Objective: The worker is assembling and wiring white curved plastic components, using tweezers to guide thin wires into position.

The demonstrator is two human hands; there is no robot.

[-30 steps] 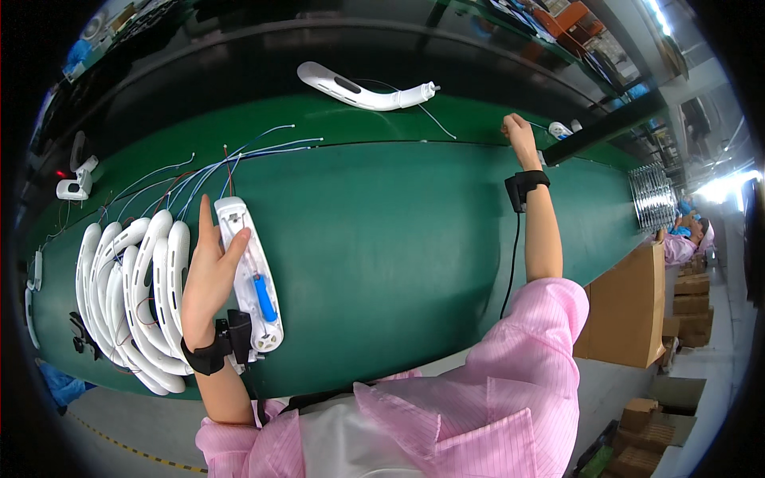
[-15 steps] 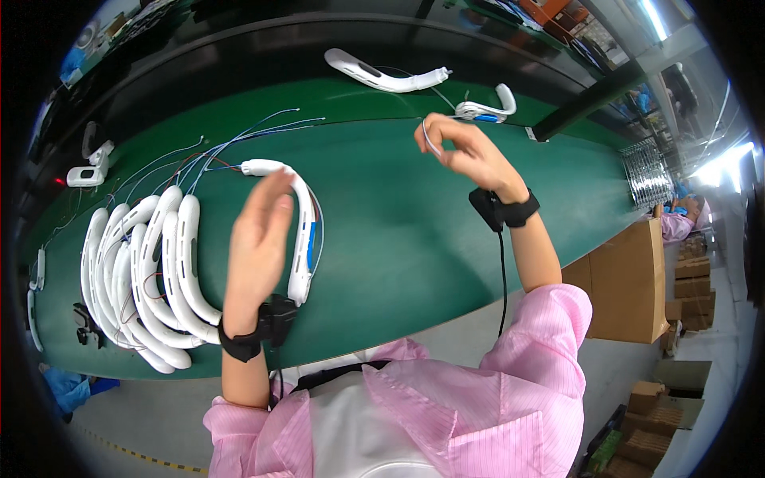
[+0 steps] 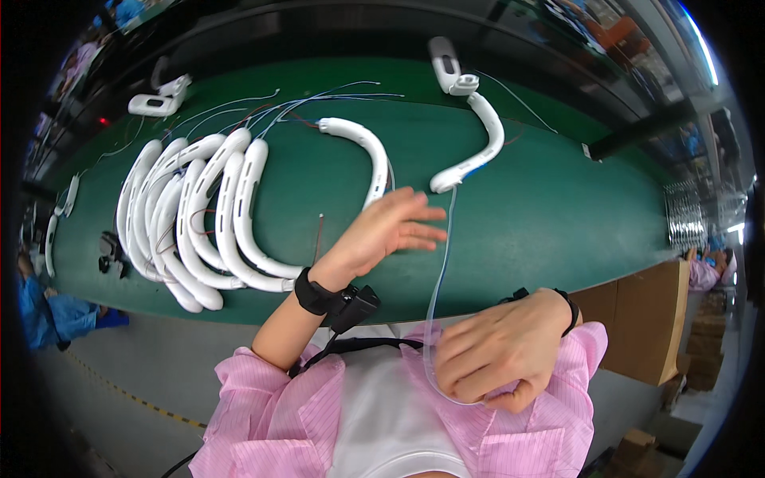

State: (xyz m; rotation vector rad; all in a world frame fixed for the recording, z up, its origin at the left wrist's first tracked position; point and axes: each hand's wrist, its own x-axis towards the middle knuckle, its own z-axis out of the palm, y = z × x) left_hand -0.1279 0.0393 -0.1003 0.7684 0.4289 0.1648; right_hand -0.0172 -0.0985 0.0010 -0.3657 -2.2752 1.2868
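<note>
My right hand is drawn in close to my chest, its fingers curled around a thin pale wire. That wire runs up from the hand to the lower end of a curved white plastic piece with a blue strip, lying on the green table. My left hand hovers over the table with its fingers apart and nothing in them, just left of the wire. Behind its fingers lies another curved white piece, partly hidden by the hand, with wires coming out of its far end.
Several curved white shells lie in a row at the left, their wires trailing back. A white device stands at the far left, and a blurred white part is at the back. At right are a dark post and a cardboard box.
My right hand has come from the back of the table to my chest, drawing the wire with it. The left hand has moved right, off the curved white piece. The view has shifted.
</note>
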